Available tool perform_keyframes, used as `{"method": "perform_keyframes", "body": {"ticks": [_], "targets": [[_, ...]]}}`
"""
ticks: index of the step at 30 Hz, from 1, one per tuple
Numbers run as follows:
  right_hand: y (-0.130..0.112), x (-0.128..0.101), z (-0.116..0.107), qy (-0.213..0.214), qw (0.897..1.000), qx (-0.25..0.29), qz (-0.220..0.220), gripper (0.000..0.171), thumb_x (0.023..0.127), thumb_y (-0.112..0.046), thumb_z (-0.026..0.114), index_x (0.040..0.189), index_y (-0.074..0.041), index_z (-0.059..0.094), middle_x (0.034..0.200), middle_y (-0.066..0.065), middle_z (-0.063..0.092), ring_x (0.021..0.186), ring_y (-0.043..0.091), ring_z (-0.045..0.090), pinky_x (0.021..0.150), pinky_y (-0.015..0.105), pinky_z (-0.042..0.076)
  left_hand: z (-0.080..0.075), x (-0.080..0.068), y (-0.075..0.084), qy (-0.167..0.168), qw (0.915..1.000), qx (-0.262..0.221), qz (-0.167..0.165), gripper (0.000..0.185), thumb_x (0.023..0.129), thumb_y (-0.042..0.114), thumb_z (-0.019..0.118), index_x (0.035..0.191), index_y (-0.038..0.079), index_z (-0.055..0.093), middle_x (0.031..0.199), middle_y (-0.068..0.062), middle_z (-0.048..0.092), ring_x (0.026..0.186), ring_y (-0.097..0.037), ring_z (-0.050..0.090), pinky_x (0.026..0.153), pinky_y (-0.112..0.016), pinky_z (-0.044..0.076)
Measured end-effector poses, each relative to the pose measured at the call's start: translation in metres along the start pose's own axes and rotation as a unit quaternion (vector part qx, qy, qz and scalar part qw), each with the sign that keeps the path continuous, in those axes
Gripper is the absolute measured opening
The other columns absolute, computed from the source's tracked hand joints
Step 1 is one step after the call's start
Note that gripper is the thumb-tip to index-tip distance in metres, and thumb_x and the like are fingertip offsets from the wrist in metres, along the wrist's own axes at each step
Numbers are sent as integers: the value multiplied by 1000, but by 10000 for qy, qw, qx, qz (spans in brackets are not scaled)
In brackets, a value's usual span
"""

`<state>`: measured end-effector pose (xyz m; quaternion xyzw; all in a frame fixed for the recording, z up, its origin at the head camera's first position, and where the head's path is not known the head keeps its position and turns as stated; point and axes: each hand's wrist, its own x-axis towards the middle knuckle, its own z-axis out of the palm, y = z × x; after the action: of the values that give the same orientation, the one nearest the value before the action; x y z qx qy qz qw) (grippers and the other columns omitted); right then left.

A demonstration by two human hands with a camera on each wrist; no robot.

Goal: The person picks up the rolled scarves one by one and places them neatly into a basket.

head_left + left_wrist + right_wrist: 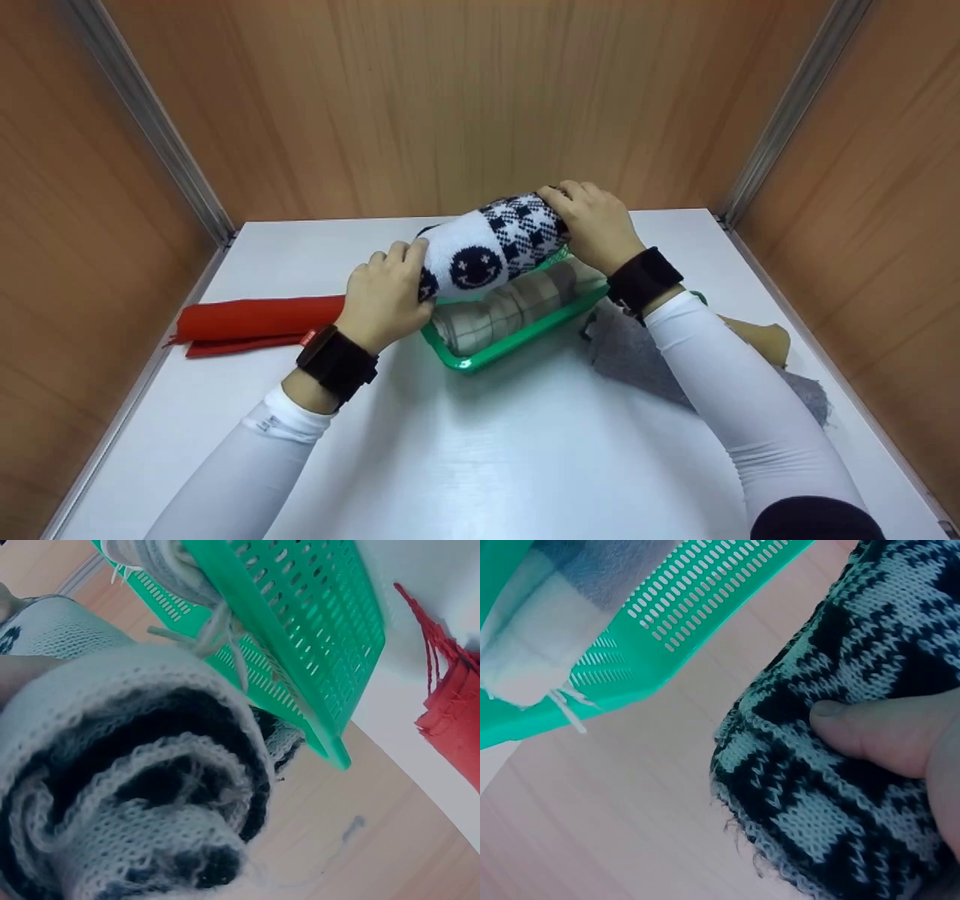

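A rolled knitted scarf (469,259), black and white with a smiley face and a checked part, is held up between both hands. My left hand (386,294) grips its left end, and my right hand (598,225) grips the right end, which sits higher. In the right wrist view the thumb (877,731) presses on the checked knit. The left wrist view shows the spiral end of the roll (142,765). Below it stands a green basket (480,360) with perforated sides, holding a rolled beige plaid scarf (517,306) with white fringe.
A folded red scarf (251,321) with fringe lies on the white table (487,450) left of the basket. To the right, partly under my right arm, are a grey cloth (630,349) and a tan roll (765,341). Wood-grain panels (450,105) enclose the back and sides.
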<state>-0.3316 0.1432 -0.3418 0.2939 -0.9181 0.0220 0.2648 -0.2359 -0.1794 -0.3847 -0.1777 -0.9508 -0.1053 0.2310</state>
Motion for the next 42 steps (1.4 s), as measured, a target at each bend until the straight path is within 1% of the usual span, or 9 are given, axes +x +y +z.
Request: {"method": "perform_keyframes", "body": {"ticks": [5, 10, 13, 19, 22, 27, 30, 36, 42], "targets": [[7, 2, 0, -118, 9999, 60, -36, 62, 89, 9, 69, 148, -10, 63, 138, 23, 69, 123, 47, 68, 103, 61, 57, 0, 5, 3, -60, 10000, -14, -6, 69, 86, 25, 78, 147, 2, 55, 124, -25, 70, 94, -46, 71, 76, -61, 64], [11, 4, 0, -388, 9991, 165, -8, 64, 89, 9, 72, 149, -11, 61, 140, 23, 68, 125, 48, 67, 105, 62, 56, 1, 10, 4, -303, 9995, -43, -90, 70, 86, 26, 79, 148, 3, 55, 126, -24, 68, 97, -45, 71, 79, -60, 64], [13, 5, 0, -487, 9987, 166, 40, 64, 90, 9, 71, 150, -11, 61, 141, 23, 68, 126, 48, 66, 105, 63, 56, 2, 13, 5, -459, 9988, -93, -143, 71, 87, 26, 79, 150, 3, 54, 128, -24, 68, 99, -45, 71, 82, -60, 64], [18, 7, 1, -497, 9986, 149, 62, 65, 88, 11, 73, 148, -11, 62, 140, 24, 68, 125, 49, 66, 105, 63, 56, 4, 19, 7, -661, 9973, -228, -235, 72, 89, 28, 78, 152, 4, 53, 131, -24, 67, 105, -45, 71, 86, -62, 64], [22, 8, 1, -537, 9983, 203, 52, 65, 88, 9, 76, 148, -10, 62, 140, 24, 68, 126, 49, 66, 108, 64, 54, 6, 22, 7, -692, 9968, -295, -276, 72, 89, 29, 79, 152, 4, 53, 132, -23, 67, 106, -45, 71, 87, -62, 63], [28, 11, 4, -681, 9973, 278, 41, 67, 86, 6, 80, 149, -10, 60, 141, 24, 67, 128, 49, 64, 111, 64, 52, 9, 26, 6, -606, 9972, -335, -267, 73, 88, 28, 78, 152, 3, 54, 131, -23, 68, 106, -46, 72, 85, -63, 63], [30, 14, 8, -760, 9967, 299, 44, 70, 85, 5, 82, 150, -10, 60, 143, 24, 66, 130, 49, 63, 112, 63, 51, 10, 27, 6, -615, 9971, -343, -290, 73, 88, 28, 79, 152, 3, 54, 130, -24, 68, 106, -46, 72, 85, -63, 63], [32, 18, 14, -927, 9952, 307, 60, 72, 85, 5, 82, 151, -11, 59, 144, 24, 65, 131, 49, 63, 113, 63, 51, 12, 29, 4, -708, 9962, -337, -383, 73, 89, 29, 79, 153, 4, 54, 131, -24, 67, 108, -47, 71, 86, -64, 62], [33, 22, 20, -1026, 9941, 287, 206, 70, 87, 6, 80, 151, -12, 58, 145, 23, 65, 131, 48, 63, 112, 64, 52, 16, 31, 4, -749, 9956, -383, -418, 73, 90, 30, 79, 153, 4, 53, 132, -24, 67, 110, -46, 71, 89, -64, 61]]}}
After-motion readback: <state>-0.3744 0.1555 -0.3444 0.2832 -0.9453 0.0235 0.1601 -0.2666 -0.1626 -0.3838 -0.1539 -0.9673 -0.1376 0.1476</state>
